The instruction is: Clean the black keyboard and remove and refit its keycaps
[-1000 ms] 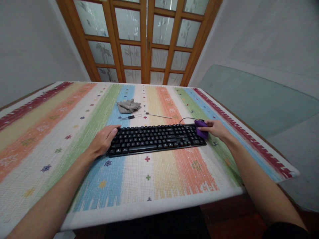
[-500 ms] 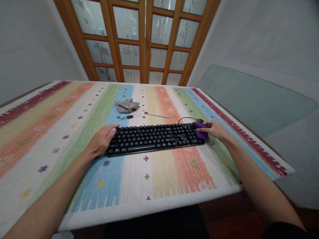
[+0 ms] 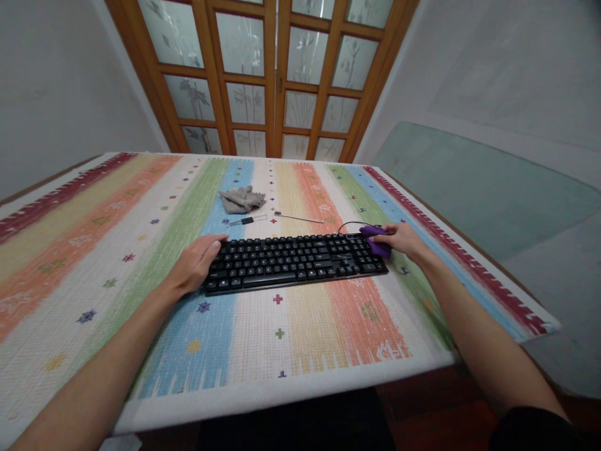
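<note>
Head view: keyboard lies between both hands. Left hand is against its 9 o'clock end; can't tell if it's gripping. Right hand pinches a purple cloth at 3 o'clock. Imo a hard swipe could skid the board, or snag the cable around 2 o'clock.

Striped tablecloth. Crumpled gray cloth, black-and-wire tool just nearer, thin brush right. Wood-framed glass doors far; greenish panel far right.

A black keyboard lies keys up, a bunched purple cloth at its right end.
</note>
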Motion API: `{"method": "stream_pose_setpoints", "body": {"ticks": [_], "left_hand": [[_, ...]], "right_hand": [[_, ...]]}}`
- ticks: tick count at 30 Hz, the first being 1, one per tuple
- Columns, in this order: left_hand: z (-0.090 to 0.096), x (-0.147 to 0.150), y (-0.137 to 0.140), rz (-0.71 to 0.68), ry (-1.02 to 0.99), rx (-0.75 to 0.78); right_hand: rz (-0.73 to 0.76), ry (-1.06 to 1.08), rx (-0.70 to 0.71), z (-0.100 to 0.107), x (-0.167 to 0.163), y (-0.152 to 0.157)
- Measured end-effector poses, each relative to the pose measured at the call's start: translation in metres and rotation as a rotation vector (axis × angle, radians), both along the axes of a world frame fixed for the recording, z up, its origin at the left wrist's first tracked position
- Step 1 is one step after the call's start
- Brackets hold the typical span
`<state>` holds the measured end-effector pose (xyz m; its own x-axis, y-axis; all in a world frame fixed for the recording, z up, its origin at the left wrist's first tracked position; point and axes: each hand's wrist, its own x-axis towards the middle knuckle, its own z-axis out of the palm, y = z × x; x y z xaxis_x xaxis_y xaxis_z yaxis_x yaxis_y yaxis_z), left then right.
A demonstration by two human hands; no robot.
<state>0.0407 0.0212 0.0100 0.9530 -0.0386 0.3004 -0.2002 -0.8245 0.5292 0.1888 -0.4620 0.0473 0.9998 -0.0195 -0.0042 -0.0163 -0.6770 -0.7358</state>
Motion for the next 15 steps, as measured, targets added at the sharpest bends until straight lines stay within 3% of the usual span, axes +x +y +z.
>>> {"method": "stream_pose_setpoints", "body": {"ticks": [8, 11, 15], "left_hand": [[-0.001, 0.002, 0.001, 0.025, 0.001, -0.139], [-0.003, 0.004, 0.003, 0.04, 0.002, -0.238], [-0.004, 0.005, 0.005, 0.041, 0.005, -0.349]], "right_hand": [[-0.089, -0.235, -0.231, 0.016, -0.005, 0.017], [0.016, -0.277, -0.085, 0.029, -0.016, 0.045], [0.366, -0.158, 0.194, 0.039, -0.034, 0.103]]}}
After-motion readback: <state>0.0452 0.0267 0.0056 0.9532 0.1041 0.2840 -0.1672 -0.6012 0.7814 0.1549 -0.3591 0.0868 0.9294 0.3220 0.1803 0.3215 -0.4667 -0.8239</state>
